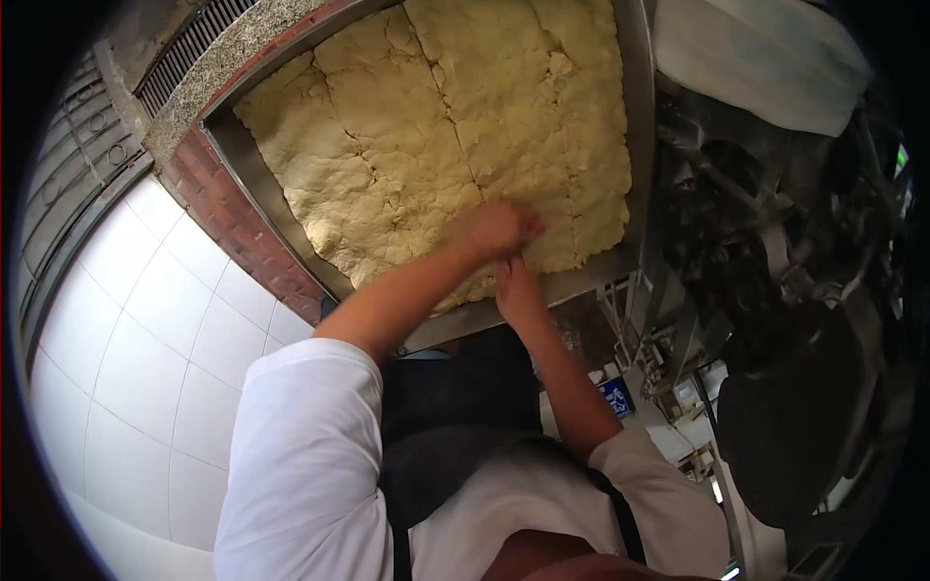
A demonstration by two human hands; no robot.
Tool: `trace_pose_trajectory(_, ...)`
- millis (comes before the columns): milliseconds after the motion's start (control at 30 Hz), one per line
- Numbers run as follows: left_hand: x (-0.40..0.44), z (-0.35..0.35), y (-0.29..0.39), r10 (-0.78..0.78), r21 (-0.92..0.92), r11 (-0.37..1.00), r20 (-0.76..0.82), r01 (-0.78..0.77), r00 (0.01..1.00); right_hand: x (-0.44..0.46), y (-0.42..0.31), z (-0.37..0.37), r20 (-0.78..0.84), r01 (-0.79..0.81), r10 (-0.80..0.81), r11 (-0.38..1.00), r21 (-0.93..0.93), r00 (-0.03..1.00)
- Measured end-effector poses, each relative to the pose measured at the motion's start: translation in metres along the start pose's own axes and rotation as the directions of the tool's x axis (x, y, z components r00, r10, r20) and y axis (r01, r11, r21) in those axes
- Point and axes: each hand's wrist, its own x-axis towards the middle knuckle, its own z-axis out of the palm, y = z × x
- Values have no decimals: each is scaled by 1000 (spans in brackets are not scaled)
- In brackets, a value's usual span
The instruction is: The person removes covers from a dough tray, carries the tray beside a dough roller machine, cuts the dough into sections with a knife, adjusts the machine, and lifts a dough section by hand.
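Note:
A wide slab of pale yellow dough (465,126) fills a large metal tray (635,116); its surface is lumpy, with cracks and long seams running through it. My left hand (502,230) is over the near part of the dough, its fingers curled closed and a little blurred. Just below it, my right hand (516,283) is closed too, its fingertips close to or touching the left hand. Whatever the fingers may hold is hidden. From this angle I cannot tell whether either hand presses on the dough.
Brickwork (232,203) and a stone ledge (218,82) border the tray on the left, above white floor tiles (145,339). A whitish sheet (760,58) lies at the upper right over dark, cluttered items (736,194). A dark rounded object (790,416) is at the lower right.

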Motion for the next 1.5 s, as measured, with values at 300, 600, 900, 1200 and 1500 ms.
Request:
trace_pose_trajectory(300,-67,159,31,64,-228,973,181,-21,981,-91,94,14,192,-176,228,951,-253,955)
trace_pose_trajectory(600,-66,7,105,88,-484,875,158,-1,984,-116,-39,-91,221,-193,247,952,-239,944)
trace_pose_trajectory(900,-30,-281,-7,32,-17,999,-323,-40,946,48,-222,-3,28,284,-334,840,462,942)
trace_pose_trajectory(1200,-8,-293,-77,-63,-28,998,-283,57,957,107,-243,55,-216,495,-476,868,36,852)
trace_pose_trajectory(1500,-20,-247,-87,-81,215,971,-113,104,990,98,-191,99,-175,375,-360,925,63,916)
